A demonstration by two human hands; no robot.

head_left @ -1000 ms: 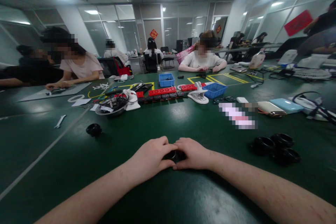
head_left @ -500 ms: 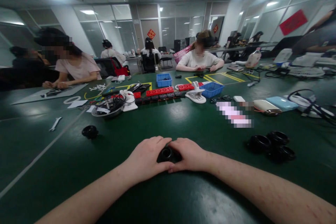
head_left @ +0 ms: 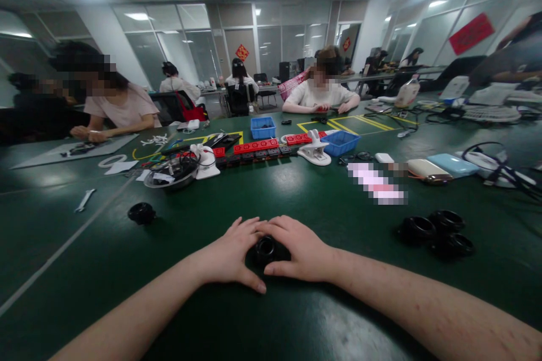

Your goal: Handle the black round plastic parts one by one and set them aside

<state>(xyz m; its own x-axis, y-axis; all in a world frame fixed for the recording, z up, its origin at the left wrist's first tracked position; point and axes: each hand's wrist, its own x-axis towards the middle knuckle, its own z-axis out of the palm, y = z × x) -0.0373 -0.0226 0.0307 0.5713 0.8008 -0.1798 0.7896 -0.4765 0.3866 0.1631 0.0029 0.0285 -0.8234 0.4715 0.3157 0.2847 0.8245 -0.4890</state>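
A small black round part [head_left: 266, 248] with a hole in its top sits on the green table [head_left: 296, 197] between my two hands. My left hand [head_left: 231, 254] curves round its left side, thumb stretched along the table in front. My right hand [head_left: 296, 248] cups its right side, fingers bent over the top and meeting the left hand's fingertips. Both hands press against the part and hold it.
A stack of black rings [head_left: 436, 234] lies to the right, another black part [head_left: 141, 213] and a small wrench [head_left: 84, 200] to the left. Farther off are a bowl of cables [head_left: 171, 172], red power strips [head_left: 254, 149], blue bins [head_left: 342, 142], phones. Several people sit around the table.
My fingers have spread apart from a tight closed clasp, uncovering the black part's top; my left thumb now reaches forward along the table.
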